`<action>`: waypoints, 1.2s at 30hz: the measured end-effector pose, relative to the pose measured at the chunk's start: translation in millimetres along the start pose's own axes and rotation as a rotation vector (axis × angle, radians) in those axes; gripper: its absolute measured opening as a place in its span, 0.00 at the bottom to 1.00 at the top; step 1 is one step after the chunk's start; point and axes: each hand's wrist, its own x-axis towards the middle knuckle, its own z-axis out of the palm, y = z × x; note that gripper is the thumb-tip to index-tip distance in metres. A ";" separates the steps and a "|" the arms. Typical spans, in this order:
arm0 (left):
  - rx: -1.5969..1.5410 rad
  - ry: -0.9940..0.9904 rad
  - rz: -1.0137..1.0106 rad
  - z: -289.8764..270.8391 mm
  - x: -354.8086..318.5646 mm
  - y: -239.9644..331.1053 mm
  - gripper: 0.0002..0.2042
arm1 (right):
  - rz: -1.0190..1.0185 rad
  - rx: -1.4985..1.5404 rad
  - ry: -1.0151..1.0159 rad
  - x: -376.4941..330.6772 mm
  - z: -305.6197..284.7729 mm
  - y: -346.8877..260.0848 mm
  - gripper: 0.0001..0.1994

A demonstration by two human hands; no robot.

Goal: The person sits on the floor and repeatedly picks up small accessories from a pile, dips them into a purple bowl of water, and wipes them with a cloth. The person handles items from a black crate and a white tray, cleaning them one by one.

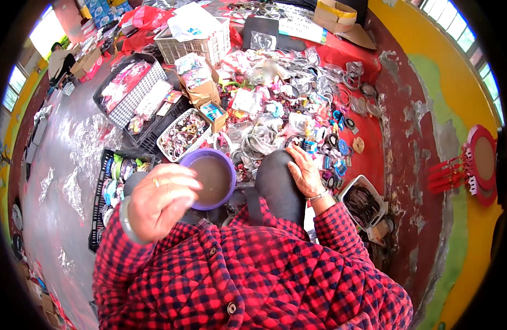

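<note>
My left hand (162, 201), with a ring on one finger, is raised close to the camera and grips the rim of a purple cup (210, 177) holding a brown drink. My right hand (305, 174) rests flat on my right knee (278, 181), fingers spread, with a bracelet at the wrist. I wear a red and black checked jacket. Past my knees lies a heap of small packaged trinkets and hair bands (281, 115) on a red cloth.
A white tray of rings (182, 133), black crates (133, 91), a white basket (206, 47) and cardboard boxes (334, 14) stand around the heap. A small white basket of dark bands (362, 203) sits by my right side. A person (60, 60) is at the far left.
</note>
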 end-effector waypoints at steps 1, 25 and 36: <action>-0.165 -0.095 0.061 -8.7 19.9 14.5 0.03 | 0.004 0.026 -0.007 -3.7 -1.7 3.1 0.19; -2.129 0.026 0.721 49.4 38.9 -17.0 0.13 | -0.002 -0.121 -0.453 140.6 0.8 -19.5 0.13; -1.782 -0.077 0.433 13.4 34.7 -159.8 0.09 | 0.143 -0.428 -0.762 214.4 211.7 100.2 0.22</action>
